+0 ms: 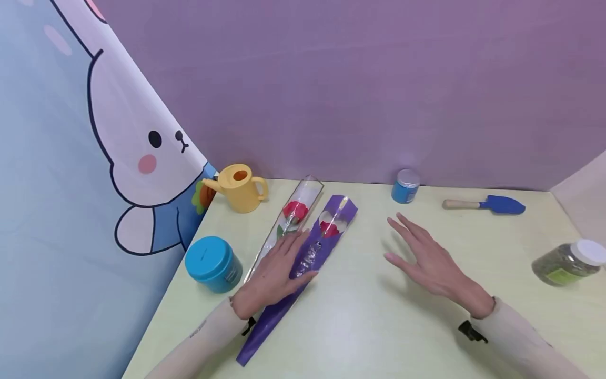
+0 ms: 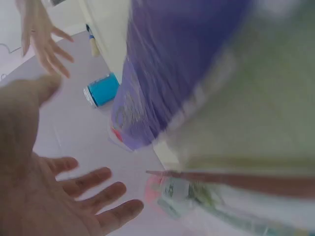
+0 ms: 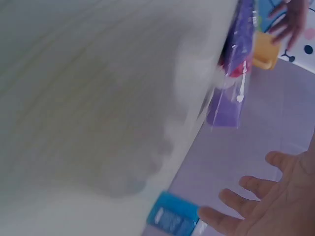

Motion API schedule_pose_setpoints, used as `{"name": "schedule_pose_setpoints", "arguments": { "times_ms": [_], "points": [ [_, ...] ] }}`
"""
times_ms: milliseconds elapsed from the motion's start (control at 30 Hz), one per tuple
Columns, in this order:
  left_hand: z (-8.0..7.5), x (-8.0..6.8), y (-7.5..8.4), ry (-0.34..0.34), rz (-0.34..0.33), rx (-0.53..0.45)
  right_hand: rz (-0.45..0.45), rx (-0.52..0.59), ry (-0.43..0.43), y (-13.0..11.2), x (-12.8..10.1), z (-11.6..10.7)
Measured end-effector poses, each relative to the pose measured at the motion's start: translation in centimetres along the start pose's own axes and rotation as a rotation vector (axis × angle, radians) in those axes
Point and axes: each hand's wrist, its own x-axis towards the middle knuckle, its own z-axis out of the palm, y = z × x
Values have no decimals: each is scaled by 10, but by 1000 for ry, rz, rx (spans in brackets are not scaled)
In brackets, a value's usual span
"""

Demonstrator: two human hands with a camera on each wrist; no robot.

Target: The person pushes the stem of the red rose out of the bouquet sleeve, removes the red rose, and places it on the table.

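The purple sleeve (image 1: 303, 263) is long and narrow, with a heart window showing a red rose, and lies slanted on the worktop (image 1: 379, 326) beside a clear sleeve (image 1: 289, 221). The left hand (image 1: 276, 273) rests flat on both, fingers straight. The right hand (image 1: 426, 258) hovers spread, holding nothing.

Pale green counter (image 1: 379, 326), backed by a purple wall (image 1: 360, 84), with a blue curtain (image 1: 57, 221) printed with a white rabbit hanging at the left. Far left: one yellow toy watering can (image 1: 241, 187); nearer on the left edge, one round teal tub (image 1: 213, 263) with lid. Far centre-right: one small blue jar (image 1: 405, 186) with grey lid; to its right, one blue trowel (image 1: 487, 204) with wooden handle, lying flat; at the right edge, one white-capped jar of greenish granules (image 1: 565, 261), on its side.
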Motion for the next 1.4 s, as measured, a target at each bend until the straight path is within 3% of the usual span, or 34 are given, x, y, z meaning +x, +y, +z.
{"name": "schedule_pose_setpoints", "arguments": {
  "times_ms": [267,400,533,700,833,1167,1400],
  "points": [
    [-1,-4,6,9,-210,-202,15,446,-83,-20,23,15],
    [0,-7,7,19,-247,-273,47,697,-158,-29,33,25],
    [-1,-10,7,9,-267,-302,141,907,-269,-38,41,33],
    [-2,-14,7,-10,-287,-348,269,1031,-389,-48,49,39],
    [-1,-16,7,-24,-301,-383,337,1123,-427,-53,55,42],
    [4,-16,5,-51,-312,-420,387,1226,-476,-53,63,53],
    [7,-17,3,-37,-233,-410,411,1286,-469,-54,66,59]
  ]
}}
